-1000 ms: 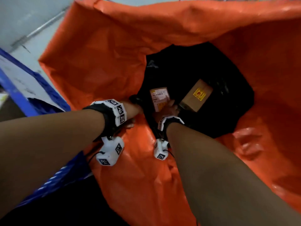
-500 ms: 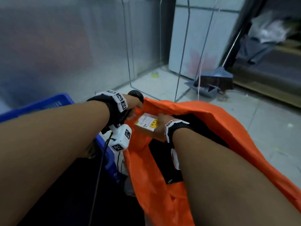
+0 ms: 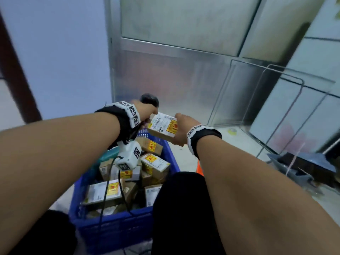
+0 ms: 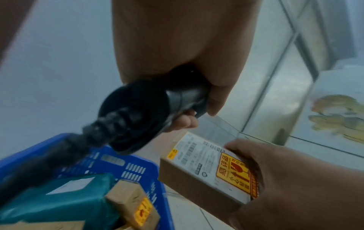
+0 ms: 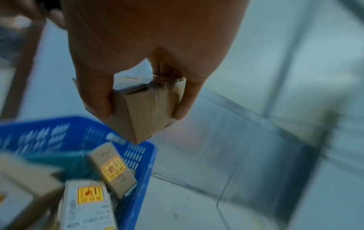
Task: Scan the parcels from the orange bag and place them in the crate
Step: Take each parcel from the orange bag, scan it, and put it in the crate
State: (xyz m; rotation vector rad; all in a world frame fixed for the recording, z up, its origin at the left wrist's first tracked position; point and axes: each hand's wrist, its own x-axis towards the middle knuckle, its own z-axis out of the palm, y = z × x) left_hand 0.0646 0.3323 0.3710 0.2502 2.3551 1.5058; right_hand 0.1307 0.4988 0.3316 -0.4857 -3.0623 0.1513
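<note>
My right hand (image 3: 179, 129) grips a small brown cardboard parcel (image 3: 162, 126) with a white label and a yellow fragile sticker, held in the air over the far right corner of the blue crate (image 3: 171, 159). In the right wrist view thumb and fingers clamp the parcel (image 5: 145, 112) from above. My left hand (image 3: 147, 111) grips a black corded barcode scanner (image 3: 149, 100), right beside the parcel's label. In the left wrist view the scanner (image 4: 149, 109) sits just above the parcel (image 4: 204, 169). Only a sliver of the orange bag (image 3: 199, 169) shows by my right forearm.
The crate holds several labelled cardboard parcels (image 3: 156, 162) and a teal packet (image 4: 59, 200). The scanner cord (image 3: 104, 199) hangs down into the crate. A metal-panelled wall (image 3: 165, 70) and a wire frame (image 3: 276, 100) stand behind; a dustpan (image 3: 294, 168) lies on the floor at right.
My right hand lifted the parcel out of the orange bag and carried it left over the blue crate. The left hand with the scanner rose alongside it. My view swung from bag to crate.
</note>
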